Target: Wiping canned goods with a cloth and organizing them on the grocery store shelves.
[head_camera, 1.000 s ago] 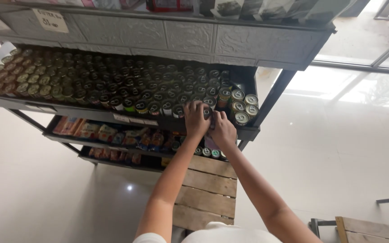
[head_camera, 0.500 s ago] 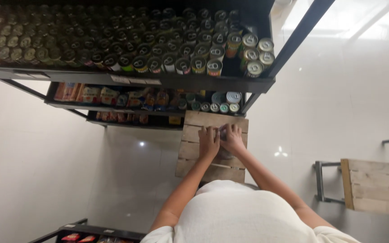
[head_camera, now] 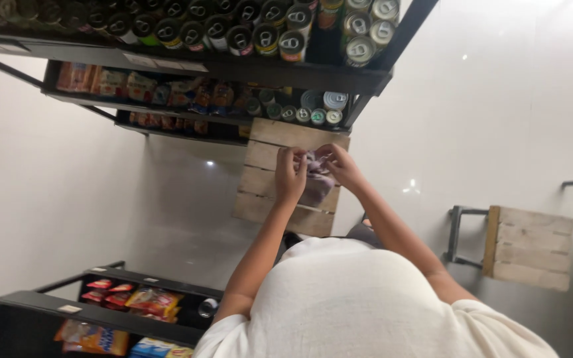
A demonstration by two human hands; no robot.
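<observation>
Both my hands are held low over a wooden slatted crate (head_camera: 265, 189) that stands on the floor in front of the shelf. My left hand (head_camera: 290, 174) and my right hand (head_camera: 341, 166) are close together, fingers pinched on a greyish plastic-wrapped bundle (head_camera: 318, 187) between them. What the wrap contains is too blurred to tell. My white shirt fills the lower middle of the view.
A black metal shelf (head_camera: 300, 74) holds rows of upright drink cans (head_camera: 247, 36) on top, snack packets (head_camera: 167, 93) and more cans (head_camera: 316, 109) below. Another wooden crate (head_camera: 528, 246) on a metal frame stands at right. A low rack with snack packets (head_camera: 144, 301) is at lower left.
My hands have come down from the row of cans on the upper shelf to the crate on the floor, and now grip the wrapped bundle there. The view has tilted downward.
</observation>
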